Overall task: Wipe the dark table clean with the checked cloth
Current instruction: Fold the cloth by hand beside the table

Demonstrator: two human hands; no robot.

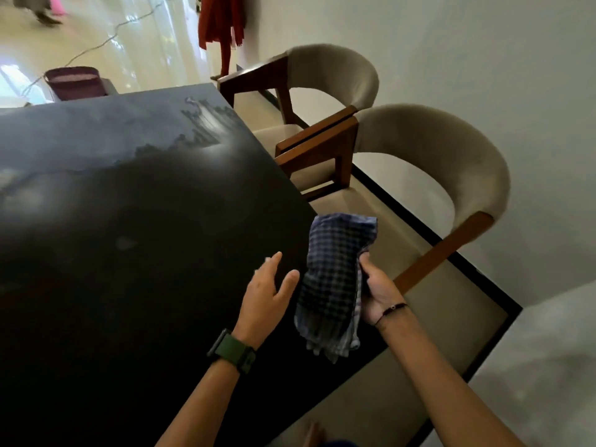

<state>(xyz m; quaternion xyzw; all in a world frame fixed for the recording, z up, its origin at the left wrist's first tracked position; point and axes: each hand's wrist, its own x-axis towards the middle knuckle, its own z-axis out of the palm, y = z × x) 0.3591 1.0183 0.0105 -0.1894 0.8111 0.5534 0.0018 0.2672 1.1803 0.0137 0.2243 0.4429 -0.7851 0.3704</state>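
The dark table (135,227) fills the left and middle of the head view; its far part shows grey streaks and a dull film. The blue checked cloth (335,279) hangs bunched over the table's right edge. My right hand (379,288) grips the cloth from the right side. My left hand (267,295) hovers just left of the cloth over the tabletop, fingers apart and holding nothing. A green watch sits on my left wrist and a thin bracelet on my right.
Two beige chairs with wooden frames, one near (435,175) and one far (322,75), stand along the table's right side by the white wall. A maroon tub (72,82) sits beyond the far edge. Red fabric (222,24) hangs at the back.
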